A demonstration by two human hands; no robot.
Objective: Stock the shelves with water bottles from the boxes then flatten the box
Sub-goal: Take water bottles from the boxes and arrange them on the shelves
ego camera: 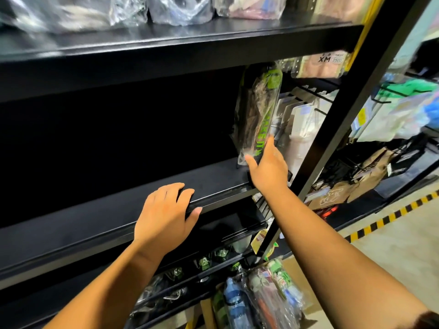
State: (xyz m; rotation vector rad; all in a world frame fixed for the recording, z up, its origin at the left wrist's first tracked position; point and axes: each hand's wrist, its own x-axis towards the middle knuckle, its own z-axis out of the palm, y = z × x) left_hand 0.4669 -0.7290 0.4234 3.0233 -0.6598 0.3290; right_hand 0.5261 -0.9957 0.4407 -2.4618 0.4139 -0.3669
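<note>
Bottom centre of frame, nearest: box [207, 311] on the floor, packed with wrapped bottles [237, 305]. Judged far from ready for flattening.

Just above: row of green-capped bottles [204, 261] on a lower shelf.

Centre: left hand [164, 210] clamped on the front lip of the middle shelf [95, 210], fingers over the top, thumb underneath. Bracing only, no bottle in it.

Right of centre, further in: right hand [268, 169] grasping the lower body of the water bottle [257, 108], thumb on the left side, index finger laid up the right. Bottle at the right end of the middle shelf, near the black upright post [332, 119]. Base at shelf level; cannot tell whether fully seated, since the clear sleeve and thumb hide it.

Risks, as judged:
- Toppling forward off the lip or sideways toward the hanging goods, if let go while off-plumb.
- Slipping inside the loose plastic sleeve — grip on film, not on the body.
- Snagging the cap on the shelf above; little headroom.

Orientation: long axis near vertical, cap up, top leaning slightly toward the right of frame; green lettering running along that axis.

Upper left, farthest: blurred bagged goods [171, 8] on the top shelf.
</note>
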